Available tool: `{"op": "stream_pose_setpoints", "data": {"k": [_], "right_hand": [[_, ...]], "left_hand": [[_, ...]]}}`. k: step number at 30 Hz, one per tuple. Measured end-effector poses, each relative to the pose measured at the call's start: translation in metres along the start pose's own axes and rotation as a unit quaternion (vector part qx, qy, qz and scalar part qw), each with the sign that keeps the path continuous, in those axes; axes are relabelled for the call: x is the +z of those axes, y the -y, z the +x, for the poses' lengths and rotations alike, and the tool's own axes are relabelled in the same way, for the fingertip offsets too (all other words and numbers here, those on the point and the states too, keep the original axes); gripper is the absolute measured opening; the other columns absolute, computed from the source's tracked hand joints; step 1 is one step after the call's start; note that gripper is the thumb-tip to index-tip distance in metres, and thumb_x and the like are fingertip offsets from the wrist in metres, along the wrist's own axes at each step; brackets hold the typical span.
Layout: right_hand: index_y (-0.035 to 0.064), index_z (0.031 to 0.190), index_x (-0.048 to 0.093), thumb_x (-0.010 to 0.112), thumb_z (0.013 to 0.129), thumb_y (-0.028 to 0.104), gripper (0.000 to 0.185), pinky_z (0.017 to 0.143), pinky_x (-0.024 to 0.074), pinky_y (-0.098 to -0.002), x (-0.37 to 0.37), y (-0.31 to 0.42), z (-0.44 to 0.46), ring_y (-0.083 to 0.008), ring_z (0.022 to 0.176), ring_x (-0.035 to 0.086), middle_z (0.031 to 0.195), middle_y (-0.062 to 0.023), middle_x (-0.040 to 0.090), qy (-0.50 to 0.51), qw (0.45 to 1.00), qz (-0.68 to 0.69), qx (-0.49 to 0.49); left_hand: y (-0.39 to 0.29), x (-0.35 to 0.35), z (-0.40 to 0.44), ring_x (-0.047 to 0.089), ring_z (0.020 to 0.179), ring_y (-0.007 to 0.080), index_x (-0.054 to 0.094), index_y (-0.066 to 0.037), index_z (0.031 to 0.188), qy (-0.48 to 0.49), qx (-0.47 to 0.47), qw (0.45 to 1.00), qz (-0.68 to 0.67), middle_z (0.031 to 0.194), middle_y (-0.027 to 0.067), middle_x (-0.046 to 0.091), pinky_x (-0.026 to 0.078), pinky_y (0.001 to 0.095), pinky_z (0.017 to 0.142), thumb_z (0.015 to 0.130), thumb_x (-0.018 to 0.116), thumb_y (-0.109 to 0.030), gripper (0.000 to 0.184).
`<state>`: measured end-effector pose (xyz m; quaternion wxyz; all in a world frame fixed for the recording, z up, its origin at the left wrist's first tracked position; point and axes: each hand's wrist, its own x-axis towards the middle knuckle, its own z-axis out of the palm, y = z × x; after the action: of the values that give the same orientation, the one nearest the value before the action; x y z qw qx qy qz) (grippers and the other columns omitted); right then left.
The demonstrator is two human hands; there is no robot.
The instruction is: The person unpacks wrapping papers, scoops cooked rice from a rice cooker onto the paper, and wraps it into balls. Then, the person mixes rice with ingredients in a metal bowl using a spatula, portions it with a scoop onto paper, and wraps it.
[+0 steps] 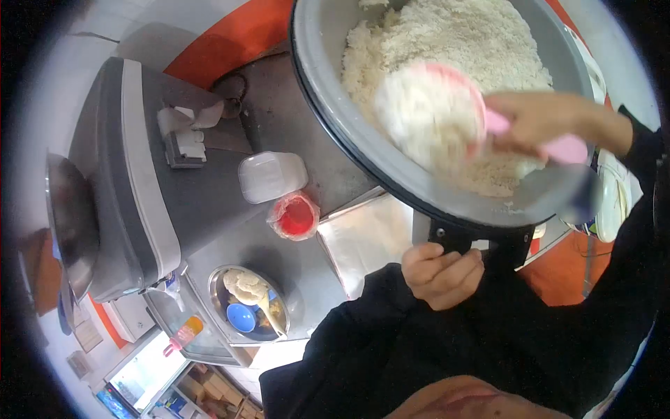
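Observation:
A large grey rice pot (pixel 328 91) full of cooked white rice (pixel 467 35) fills the upper right. Over it, my right hand (pixel 534 120) is closed around the handle of a pink scoop (pixel 497 123). White rice, smeared by motion, heaps in the scoop's bowl. Just below that hand is a blurred grey shape (pixel 558 192) that I cannot identify. My left hand (pixel 443 276) is at the pot's near side, fingers curled on its black handle (pixel 453 237).
Left of the pot stand a clear plastic container (pixel 272 177) and a red tub (pixel 294 215) wrapped in plastic. A pale sheet (pixel 366 237) lies nearby. Lower down, a metal bowl (pixel 216 297) holds a blue cup (pixel 241 318) and a pale ladle-like utensil (pixel 269 311). A big grey bin (pixel 202 146) stands at left.

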<state>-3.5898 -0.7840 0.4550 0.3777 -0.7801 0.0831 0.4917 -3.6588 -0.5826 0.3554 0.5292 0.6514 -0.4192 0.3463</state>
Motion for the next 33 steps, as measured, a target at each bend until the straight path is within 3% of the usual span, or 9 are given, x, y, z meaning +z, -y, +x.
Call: {"op": "stream_pose_setpoints", "data": {"k": [2,5,8,11,13,19,21,26,33], "right_hand": [[-0.0014,0.1,0.037,0.048,0.073,0.008,0.03,0.041,0.0429,-0.0301,-0.008,0.0,0.007,-0.0199,0.047,0.053,0.064,-0.0136,0.053,-0.211,0.973,-0.094,0.015],[0.0,0.098,0.04,0.048,0.075,0.009,0.026,0.049,0.0444,-0.0333,-0.028,-0.02,0.041,-0.0272,0.054,0.055,0.071,-0.0169,0.055,-0.498,0.721,-0.329,-0.352],[0.0022,0.099,0.05,0.048,0.078,0.022,0.028,0.081,0.0345,-0.0363,-0.042,-0.015,0.046,-0.0275,0.093,0.047,0.101,-0.0208,0.048,-0.359,0.88,-0.276,-0.142],[-0.0018,0.094,0.042,0.044,0.076,0.005,0.019,0.055,0.0443,-0.0361,-0.052,-0.048,0.085,-0.032,0.06,0.055,0.076,-0.0212,0.055,-0.482,0.795,-0.344,-0.132],[-0.005,0.094,0.041,0.044,0.076,0.005,0.021,0.054,0.044,-0.0364,-0.048,-0.06,0.097,-0.0308,0.061,0.056,0.073,-0.0217,0.055,-0.295,0.889,-0.349,0.004],[-0.0086,0.095,0.038,0.042,0.069,-0.004,0.026,0.049,0.0445,-0.0355,0.007,-0.02,0.062,-0.0313,0.061,0.056,0.067,-0.0222,0.053,-0.12,0.944,-0.302,0.053],[-0.0102,0.095,0.036,0.041,0.066,-0.008,0.03,0.048,0.0438,-0.0347,0.016,-0.024,0.04,-0.0308,0.061,0.056,0.064,-0.0225,0.052,-0.145,0.969,-0.189,-0.066],[-0.0068,0.096,0.035,0.047,0.064,-0.006,0.034,0.049,0.0426,-0.0346,0.041,0.001,-0.029,-0.0308,0.06,0.054,0.062,-0.0225,0.05,-0.24,0.891,-0.375,-0.091],[-0.005,0.095,0.034,0.048,0.069,-0.002,0.03,0.045,0.0436,-0.0341,0.045,-0.003,-0.023,-0.0295,0.05,0.055,0.059,-0.0221,0.051,-0.205,0.936,-0.261,-0.118]], "left_hand": [[0.0,0.002,-0.001,0.039,0.055,0.0073,0.056,-0.018,0.061,-0.012,-0.001,1.0,0.002,0.066,-0.0067,0.058,0.033,0.0241,0.062,0.066,0.052,-0.017,0.006],[-0.002,-0.007,0.001,0.039,0.059,0.0081,0.056,-0.016,0.064,0.032,-0.004,0.999,0.001,0.073,-0.0054,0.057,0.033,0.0248,0.066,0.061,0.054,-0.013,0.006],[-0.002,0.0,0.002,0.039,0.061,0.0076,0.055,-0.017,0.064,0.03,-0.01,0.999,0.007,0.071,-0.0066,0.055,0.033,0.0246,0.067,0.06,0.054,-0.012,0.006],[-0.004,0.001,0.002,0.038,0.056,0.0066,0.051,-0.019,0.061,-0.001,-0.021,0.999,0.028,0.061,-0.0088,0.054,0.032,0.0239,0.064,0.065,0.052,-0.015,0.006],[-0.003,-0.002,0.002,0.038,0.057,0.0062,0.05,-0.019,0.061,0.001,-0.019,0.999,0.033,0.061,-0.0093,0.054,0.032,0.0236,0.065,0.065,0.052,-0.016,0.006],[-0.002,-0.004,-0.004,0.041,0.068,0.0077,0.058,-0.015,0.072,0.04,-0.007,0.999,-0.015,0.081,-0.0057,0.057,0.032,0.0246,0.074,0.055,0.059,-0.008,0.018],[0.0,0.005,-0.003,0.037,0.057,0.0067,0.051,-0.02,0.062,-0.027,0.011,0.999,0.033,0.061,-0.01,0.052,0.032,0.0239,0.064,0.067,0.051,-0.018,0.006],[-0.001,0.003,-0.001,0.039,0.058,0.0076,0.051,-0.019,0.062,-0.016,0.006,0.999,0.039,0.061,-0.0082,0.053,0.033,0.0251,0.064,0.068,0.05,-0.017,0.007],[-0.008,-0.01,0.0,0.044,0.064,0.0083,0.056,-0.014,0.069,0.053,-0.035,0.998,0.003,0.08,-0.004,0.056,0.033,0.0263,0.074,0.057,0.052,-0.008,0.014]]}}
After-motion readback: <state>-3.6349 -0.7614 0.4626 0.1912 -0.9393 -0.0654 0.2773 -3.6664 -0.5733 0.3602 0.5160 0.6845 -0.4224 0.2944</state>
